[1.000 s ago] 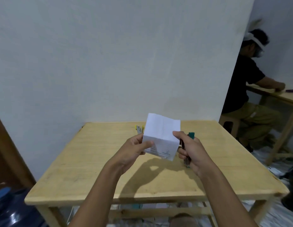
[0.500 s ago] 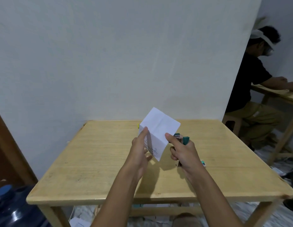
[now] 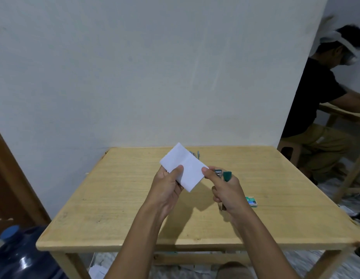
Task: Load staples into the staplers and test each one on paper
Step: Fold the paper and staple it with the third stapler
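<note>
wooden table, white wall behind, blue water jug lower left, seated person far right

A square table of pale, light-grained wood stands pushed against a white wall, its far edge meeting the plaster and its 2 near legs showing below the front rail. 1 small green-and-white cardboard box lies flat on the right half of the top, well apart from every edge. A few thin bluish-green objects, blurred and partly hidden, sit close to the far edge near the middle; what they are cannot be told.
</note>
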A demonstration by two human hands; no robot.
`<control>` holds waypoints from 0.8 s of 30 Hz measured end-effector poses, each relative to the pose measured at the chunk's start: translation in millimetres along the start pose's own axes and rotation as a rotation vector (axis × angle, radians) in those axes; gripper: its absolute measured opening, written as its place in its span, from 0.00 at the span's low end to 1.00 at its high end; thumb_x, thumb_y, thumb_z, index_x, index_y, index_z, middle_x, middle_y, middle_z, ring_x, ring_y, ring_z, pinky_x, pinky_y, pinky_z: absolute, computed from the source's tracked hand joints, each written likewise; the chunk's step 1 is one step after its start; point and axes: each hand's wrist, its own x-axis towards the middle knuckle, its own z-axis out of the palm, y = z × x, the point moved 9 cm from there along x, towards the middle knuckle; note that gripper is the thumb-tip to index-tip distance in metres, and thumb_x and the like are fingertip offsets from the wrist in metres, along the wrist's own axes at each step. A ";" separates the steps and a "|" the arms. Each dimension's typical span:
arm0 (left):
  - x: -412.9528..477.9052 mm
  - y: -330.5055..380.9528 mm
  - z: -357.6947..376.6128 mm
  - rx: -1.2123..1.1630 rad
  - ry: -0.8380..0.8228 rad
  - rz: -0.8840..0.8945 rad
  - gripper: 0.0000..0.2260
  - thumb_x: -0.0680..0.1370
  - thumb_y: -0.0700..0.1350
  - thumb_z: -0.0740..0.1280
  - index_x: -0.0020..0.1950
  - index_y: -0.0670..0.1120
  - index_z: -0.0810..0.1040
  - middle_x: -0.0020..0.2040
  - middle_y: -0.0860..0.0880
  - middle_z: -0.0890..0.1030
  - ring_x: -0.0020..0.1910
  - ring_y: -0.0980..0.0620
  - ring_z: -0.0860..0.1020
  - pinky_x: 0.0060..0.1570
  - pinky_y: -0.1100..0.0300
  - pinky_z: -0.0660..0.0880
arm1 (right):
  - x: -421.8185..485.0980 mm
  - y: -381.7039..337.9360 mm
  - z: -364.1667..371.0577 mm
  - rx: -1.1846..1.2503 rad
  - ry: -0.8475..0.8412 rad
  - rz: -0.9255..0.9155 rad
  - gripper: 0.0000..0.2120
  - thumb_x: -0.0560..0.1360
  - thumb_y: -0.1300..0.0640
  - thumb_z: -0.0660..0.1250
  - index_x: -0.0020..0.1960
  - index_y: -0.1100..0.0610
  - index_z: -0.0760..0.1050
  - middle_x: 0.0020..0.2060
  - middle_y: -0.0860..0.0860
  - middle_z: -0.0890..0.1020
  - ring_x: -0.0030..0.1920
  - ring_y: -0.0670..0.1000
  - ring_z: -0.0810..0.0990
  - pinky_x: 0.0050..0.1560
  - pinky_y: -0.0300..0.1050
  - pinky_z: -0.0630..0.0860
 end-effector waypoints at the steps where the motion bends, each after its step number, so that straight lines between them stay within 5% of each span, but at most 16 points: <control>1: -0.7 1.9 2.0 0.009 -0.021 0.003 0.15 0.82 0.37 0.62 0.69 0.41 0.72 0.62 0.40 0.81 0.62 0.40 0.79 0.59 0.48 0.77 | -0.6 -2.5 1.4 -0.028 -0.024 -0.001 0.09 0.74 0.50 0.73 0.51 0.53 0.81 0.33 0.48 0.76 0.23 0.46 0.61 0.26 0.40 0.60; 5: -2.0 -3.7 3.7 0.008 -0.020 -0.061 0.16 0.79 0.40 0.67 0.67 0.41 0.74 0.59 0.41 0.83 0.57 0.41 0.82 0.57 0.47 0.78 | -3.0 -9.7 -0.1 -0.055 0.004 -0.033 0.07 0.76 0.53 0.71 0.49 0.56 0.81 0.21 0.43 0.66 0.23 0.46 0.60 0.27 0.41 0.58; 11: -8.2 -17.6 3.6 0.113 -0.023 -0.106 0.10 0.78 0.40 0.69 0.57 0.37 0.81 0.44 0.42 0.82 0.35 0.48 0.79 0.43 0.57 0.80 | -6.8 -11.1 2.6 -0.010 0.008 -0.045 0.07 0.76 0.53 0.72 0.46 0.57 0.80 0.21 0.44 0.64 0.24 0.46 0.59 0.27 0.41 0.59; 21: -14.3 -23.5 7.6 0.008 0.049 -0.088 0.09 0.75 0.42 0.72 0.52 0.39 0.83 0.38 0.44 0.81 0.32 0.52 0.76 0.37 0.60 0.76 | -12.9 -12.2 13.7 -0.028 -0.010 -0.128 0.05 0.76 0.54 0.71 0.45 0.55 0.81 0.21 0.40 0.72 0.23 0.41 0.67 0.30 0.37 0.64; 24: -15.3 -15.4 2.9 0.041 0.079 -0.047 0.08 0.76 0.41 0.71 0.52 0.39 0.82 0.37 0.44 0.81 0.31 0.53 0.75 0.36 0.61 0.75 | -11.9 -16.2 15.7 -0.040 -0.100 -0.142 0.13 0.75 0.47 0.70 0.46 0.58 0.79 0.30 0.44 0.78 0.22 0.43 0.64 0.27 0.38 0.61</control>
